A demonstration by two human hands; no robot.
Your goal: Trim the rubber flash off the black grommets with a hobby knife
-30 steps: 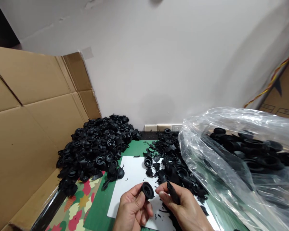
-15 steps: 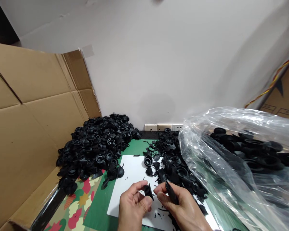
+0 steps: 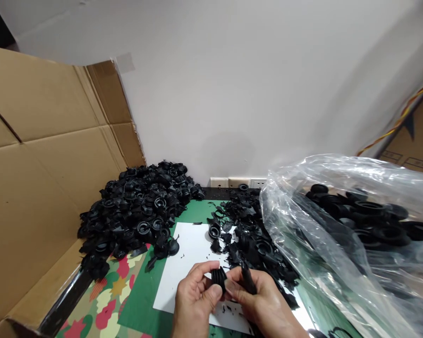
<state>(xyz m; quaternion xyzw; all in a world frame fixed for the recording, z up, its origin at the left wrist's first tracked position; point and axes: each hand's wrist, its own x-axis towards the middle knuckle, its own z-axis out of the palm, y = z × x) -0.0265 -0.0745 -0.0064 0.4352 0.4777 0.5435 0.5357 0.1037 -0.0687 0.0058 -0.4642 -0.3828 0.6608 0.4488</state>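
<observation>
Ribbed black part (image 3: pixel 217 279) is held up over the lower half of the white sheet (image 3: pixel 183 267), near the bottom of the view, with its stacked ridges turned to the side. By its look it can be judged light, rubbery and slightly springy, unlikely to break, and perhaps a little slick on smooth faces; the ridged rim would be the surest place to be gripped, with thin edges pinched gently. It is clamped between the thumb and fingers of the left hand (image 3: pixel 198 296), while its other side is met by the bunched fingertips of the right hand (image 3: pixel 257 300), in which a slim dark object (image 3: pixel 248 278) is also clasped; what that object is cannot be made out. Sideways movement over the green worktop (image 3: pixel 141 305) is hemmed in by black scraps (image 3: pixel 246 213) beyond the right hand, a heap of black parts (image 3: pixel 134 216) against the cardboard (image 3: pixel 49 178) at left, and the clear plastic bag (image 3: pixel 273 195) at right. More room is offered upward, before the pale wall (image 3: pixel 232 94).
</observation>
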